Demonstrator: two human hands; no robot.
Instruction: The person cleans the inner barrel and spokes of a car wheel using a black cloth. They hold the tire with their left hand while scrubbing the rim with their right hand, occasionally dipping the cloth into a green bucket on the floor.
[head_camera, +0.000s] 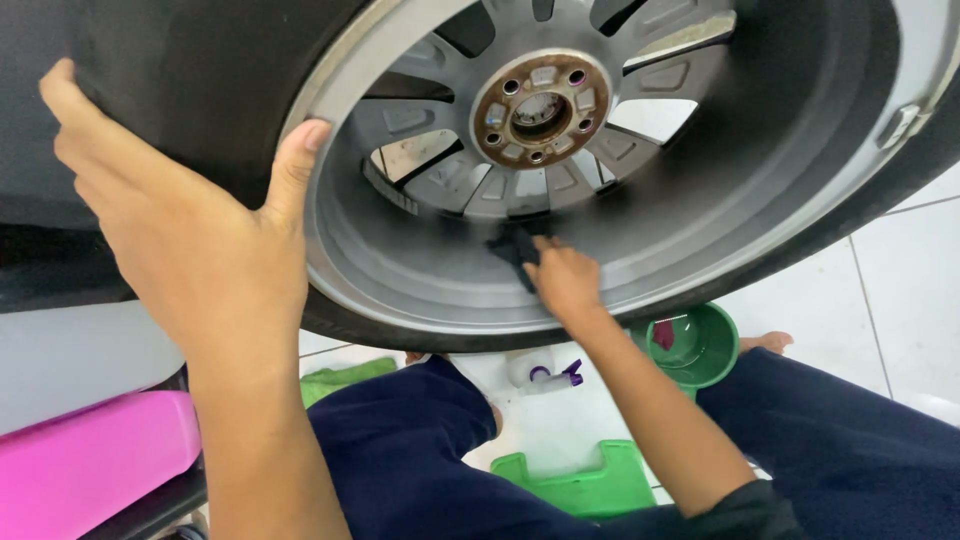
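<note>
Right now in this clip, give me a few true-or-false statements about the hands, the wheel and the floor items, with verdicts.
1. The left hand grips the tyre. True.
2. The right hand presses a dark cloth inside the rim. True.
3. The right hand holds the spray bottle. False: the spray bottle lies on the floor.
4. The bucket is pink. False: the bucket is green.
5. The hub looks rusty. True.
</note>
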